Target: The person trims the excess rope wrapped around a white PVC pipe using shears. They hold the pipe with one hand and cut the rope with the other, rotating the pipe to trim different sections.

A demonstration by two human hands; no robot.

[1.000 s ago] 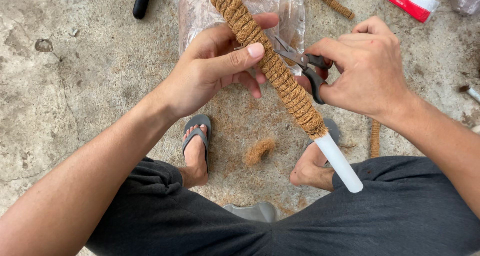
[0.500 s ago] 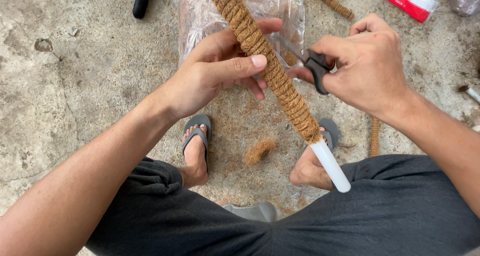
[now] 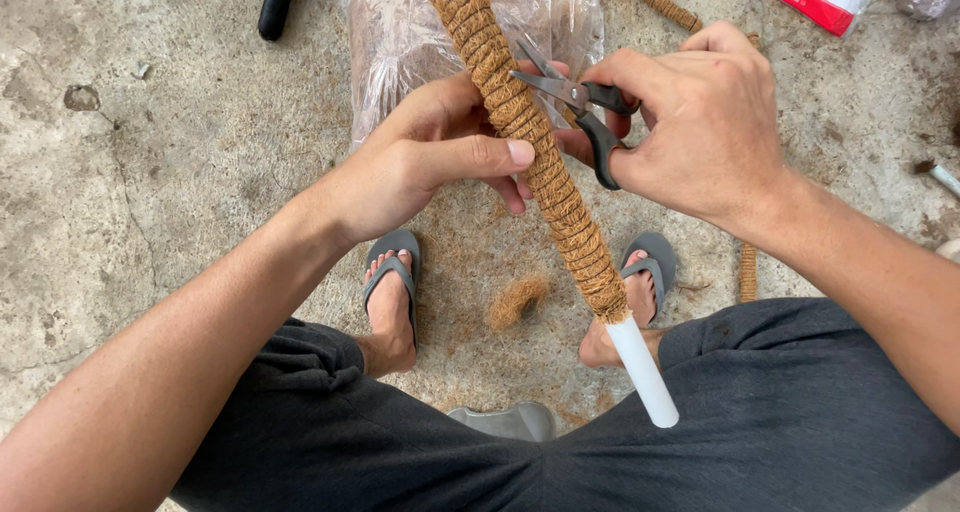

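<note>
At frame centre, you are gripping the stiff, rough, coir-rope-wrapped white pipe (image 3: 540,162) in your left hand (image 3: 430,162), while your right hand (image 3: 700,122) is pinching small black-handled scissors (image 3: 580,107), blades spread against the light pole's wrap.

The coir-wrapped pole (image 3: 530,152) runs on a slant from the top of the view down toward the person's lap, brown fibre cord wound tight around it in close coils, with a bare white pipe end (image 3: 642,370) poking out below the wrap. It hangs clear of the concrete, above the feet. The scissors (image 3: 575,107), black-handled with steel blades, sit just right of the pole, blades parted and their tips right against the wrapped cord.
</note>
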